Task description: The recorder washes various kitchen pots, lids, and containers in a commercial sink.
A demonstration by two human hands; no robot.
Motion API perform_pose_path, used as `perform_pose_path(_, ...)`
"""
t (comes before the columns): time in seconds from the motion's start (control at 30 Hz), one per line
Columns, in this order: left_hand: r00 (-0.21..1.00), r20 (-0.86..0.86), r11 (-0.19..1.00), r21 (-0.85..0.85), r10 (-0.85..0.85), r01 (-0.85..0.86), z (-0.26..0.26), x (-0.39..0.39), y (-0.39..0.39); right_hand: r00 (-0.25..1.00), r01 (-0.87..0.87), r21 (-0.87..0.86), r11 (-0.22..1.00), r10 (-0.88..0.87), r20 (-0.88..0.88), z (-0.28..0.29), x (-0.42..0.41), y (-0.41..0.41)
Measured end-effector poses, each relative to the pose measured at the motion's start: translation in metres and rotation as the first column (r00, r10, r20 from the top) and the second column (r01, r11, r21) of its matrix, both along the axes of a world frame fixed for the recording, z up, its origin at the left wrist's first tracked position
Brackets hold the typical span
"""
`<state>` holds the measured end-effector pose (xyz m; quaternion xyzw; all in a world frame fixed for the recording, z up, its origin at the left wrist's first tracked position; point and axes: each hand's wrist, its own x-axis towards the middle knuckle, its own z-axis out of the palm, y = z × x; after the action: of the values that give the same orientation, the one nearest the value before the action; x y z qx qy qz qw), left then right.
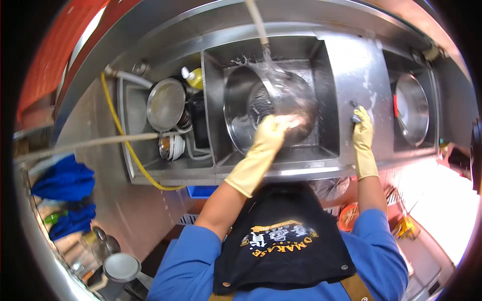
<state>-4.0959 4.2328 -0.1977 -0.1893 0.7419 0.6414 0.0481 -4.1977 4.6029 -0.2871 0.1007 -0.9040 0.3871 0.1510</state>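
Observation:
A large round metal pot [241,113] lies tilted on its side in the middle sink basin [327,101], under water running from a hose [257,20]. My left hand [272,129], in a pale yellow rubber glove, is at the pot's rim and wall; its fingers are blurred, and whether they grip it cannot be made out. My right hand [362,122], gloved alike, is on the steel ledge [342,71] between two basins, its fingers closed on a small dark grey object, perhaps a scouring pad [355,118].
The left basin holds a round metal strainer or pan [166,105], stacked bowls [176,147] and a yellow bottle [195,78]. A metal bowl [418,109] stands in the right basin. A yellow hose [124,137] hangs over the left edge. Another person's hand [447,150] shows at far right.

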Motion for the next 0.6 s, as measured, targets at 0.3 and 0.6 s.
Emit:
perform_pose_path(0.3,0.826,0.304,0.656,-0.505,-0.474,0.562,-0.044,0.008,0.061,0.980,-0.020,0.372,0.928,-0.055,0.191,0.014,-0.048,0.017)
perform_pose_path(0.6,0.758,0.446,0.595,-0.472,-0.476,0.651,-0.092,0.039,0.031,0.845,0.251,0.274,0.928,-0.348,0.407,0.058,-0.050,-0.017)
